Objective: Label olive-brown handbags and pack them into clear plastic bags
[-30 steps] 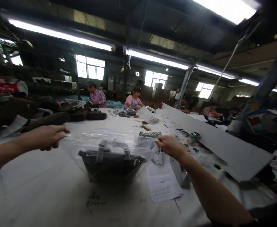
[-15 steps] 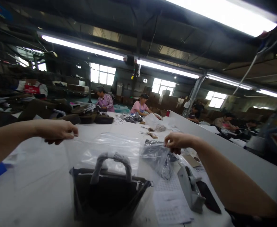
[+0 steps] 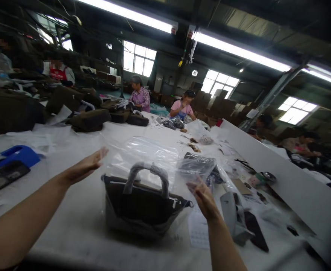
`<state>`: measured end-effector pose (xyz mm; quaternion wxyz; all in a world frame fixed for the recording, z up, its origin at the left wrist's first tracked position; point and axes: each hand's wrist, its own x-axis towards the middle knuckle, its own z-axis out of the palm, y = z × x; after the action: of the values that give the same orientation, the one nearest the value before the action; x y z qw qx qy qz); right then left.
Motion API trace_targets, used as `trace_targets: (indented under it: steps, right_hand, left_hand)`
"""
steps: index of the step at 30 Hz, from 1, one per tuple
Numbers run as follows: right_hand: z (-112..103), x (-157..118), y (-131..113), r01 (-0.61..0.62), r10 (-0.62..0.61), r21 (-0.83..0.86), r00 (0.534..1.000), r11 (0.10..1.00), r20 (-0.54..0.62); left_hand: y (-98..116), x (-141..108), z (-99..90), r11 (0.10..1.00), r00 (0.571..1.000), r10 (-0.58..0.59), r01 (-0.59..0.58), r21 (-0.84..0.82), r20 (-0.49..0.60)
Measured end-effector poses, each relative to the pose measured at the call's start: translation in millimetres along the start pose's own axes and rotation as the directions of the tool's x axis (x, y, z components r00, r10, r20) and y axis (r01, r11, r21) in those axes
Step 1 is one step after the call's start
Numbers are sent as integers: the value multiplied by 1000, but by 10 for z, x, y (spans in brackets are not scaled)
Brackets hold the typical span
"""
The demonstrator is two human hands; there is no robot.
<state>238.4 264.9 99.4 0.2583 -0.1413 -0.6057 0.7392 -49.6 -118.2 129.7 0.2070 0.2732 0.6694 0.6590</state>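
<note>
1. A black handbag sits in a clear plastic bag on the long white work table.
2. The left hand is beside the plastic, fingers spread and released.
3. The right hand has open fingers, grasping nothing, just below a dark plastic-wrapped packet.
4. Unheld, the slick plastic could slip off the handbag if brushed.

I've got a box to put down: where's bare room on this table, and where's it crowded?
The white table shows bare between the left hand, the blue tray and the plastic-bagged black handbag. It's crowded right of the handbag, around the right hand, grey device and papers, and far left, under dark bags.
</note>
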Motion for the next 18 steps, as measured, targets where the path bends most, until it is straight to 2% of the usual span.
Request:
trace_targets:
  steps: [2, 4, 6, 9, 12, 15, 17, 18]
  right_hand:
    - [116, 110, 6, 2, -4, -19, 997, 1000, -74]
    - [159, 161, 8, 45, -36, 43, 982, 998, -183]
    - [157, 193, 42, 59, -24, 134, 967, 989, -252]
    - [171, 379, 88, 7, 35, 163, 967, 987, -254]
    - [295, 801, -26, -12, 43, 131, 971, 991, -237]
    - [434, 1168, -341, 55, -27, 117, 973, 992, -230]
    - [425, 1200, -519, 121, -94, 114, 972, 986, -217]
    - [376, 1142, -546, 155, -136, 94, 973, 983, -187]
  left_hand:
    - [-32, 124, 216, 993, 1000, -20, 19, -120, -6]
    - [-36, 175, 363, 984, 999, -5, -5, -179, -53]
    - [-55, 184, 451, 974, 992, -13, -15, -228, -123]
    - [-62, 281, 507, 972, 984, -121, 92, -216, -130]
    - [121, 566, 459, 974, 979, -168, 147, -170, -119]
    - [501, 809, 309, 990, 987, -62, 42, -136, -148]
    - [690, 793, 189, 994, 985, 41, -58, -96, -170]
    - [715, 723, 136, 994, 983, 82, -94, -64, -167]
